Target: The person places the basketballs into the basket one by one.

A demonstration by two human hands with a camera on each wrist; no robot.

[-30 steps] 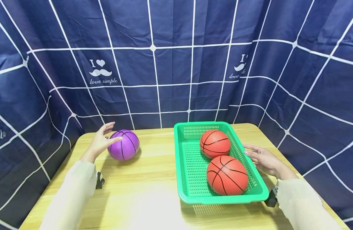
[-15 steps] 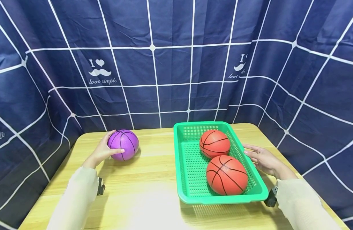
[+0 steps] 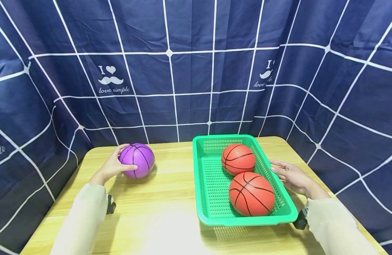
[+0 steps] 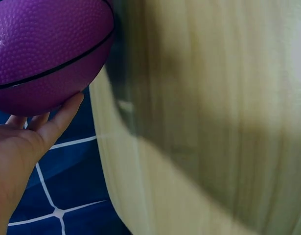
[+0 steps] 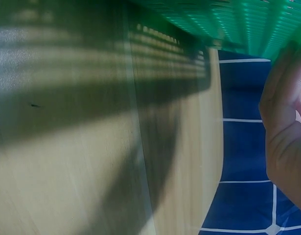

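On the left of the table, my left hand (image 3: 111,166) holds a purple toy basketball (image 3: 141,161), thumb across its near side and fingers behind its left side. The left wrist view shows the fingers (image 4: 62,115) against the underside of the pebbled purple ball (image 4: 47,54). A green plastic basket (image 3: 200,221) stands right of centre with two orange-red basketballs inside, a farther one (image 3: 239,159) and a nearer one (image 3: 251,194). My right hand (image 3: 295,179) rests with loosely extended fingers against the basket's right rim. In the right wrist view that hand (image 5: 287,117) is beside the basket's slotted wall (image 5: 238,24).
The light wooden table (image 3: 170,191) has rounded back corners, and bright glare lies near its front. Dark blue curtains (image 3: 192,78) with white grid lines hang close behind it and along both sides. Each wrist carries a small black device.
My left hand has closed in on the purple ball, its thumb coming down onto the near side and its fingers going round the far side. The right hand and basket stay put.
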